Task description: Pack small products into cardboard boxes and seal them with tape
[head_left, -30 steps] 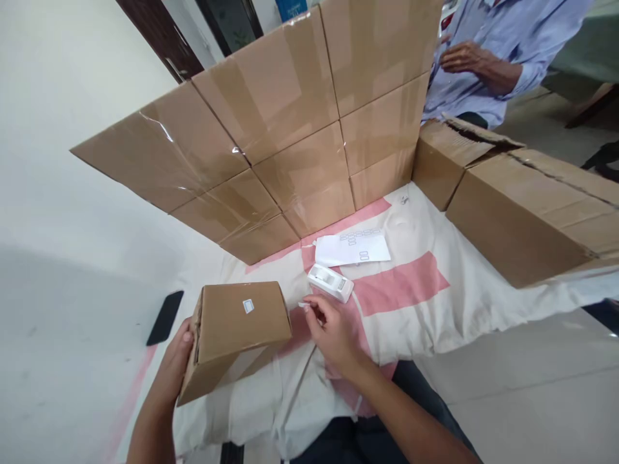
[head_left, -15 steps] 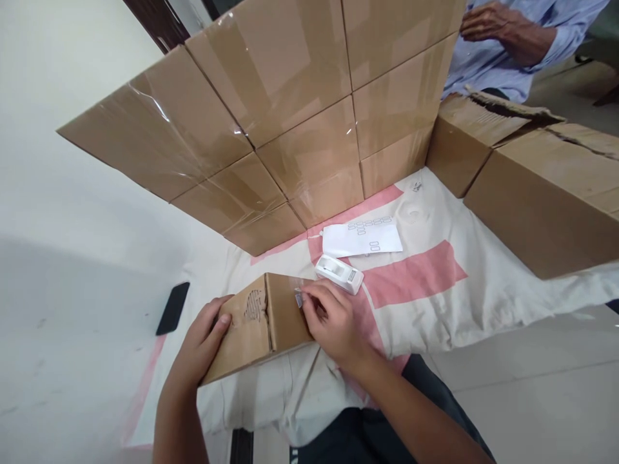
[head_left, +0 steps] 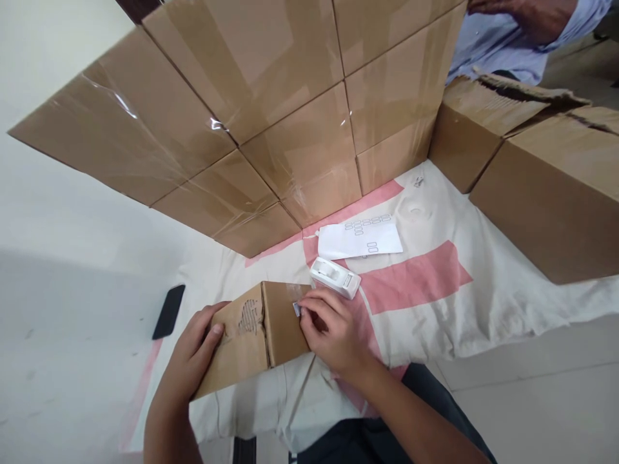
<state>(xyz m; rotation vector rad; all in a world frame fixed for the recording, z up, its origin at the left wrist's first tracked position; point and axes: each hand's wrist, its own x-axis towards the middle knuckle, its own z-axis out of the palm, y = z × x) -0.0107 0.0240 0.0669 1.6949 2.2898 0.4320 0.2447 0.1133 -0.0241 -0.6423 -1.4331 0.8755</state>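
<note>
A small cardboard box (head_left: 285, 335) rests tilted on the near part of a cream cloth with pink patches (head_left: 416, 335), close in front of the person, one edge between two of its faces turned toward them. The left hand (head_left: 196, 351) curls round the box's left end, thumb flat on the face that carries a scuffed, ridged patch (head_left: 250, 317) and fingers over the far edge, so it has firm hold of the carton. The right hand (head_left: 329, 328) is at the opposite face, thumb and forefinger drawn nearly together at a small label (head_left: 296, 309); whether they pinch it or only press on it I cannot tell. Just beyond the right hand lies a white tape dispenser (head_left: 335, 277), and behind that a white paper sheet (head_left: 360, 238) printed with small rounded outlines. A flat black phone-shaped slab (head_left: 168, 312) lies left of the left hand, near the white wall (head_left: 72, 335). At the back stands a tall stack of taped cardboard boxes (head_left: 300, 142), meeting a lower row of cartons with torn tops (head_left: 541, 212) on the right. Above that row, another person's pale blue sleeve (head_left: 587, 19) and forearm (head_left: 546, 16) show, cut off by the top edge of the view
</note>
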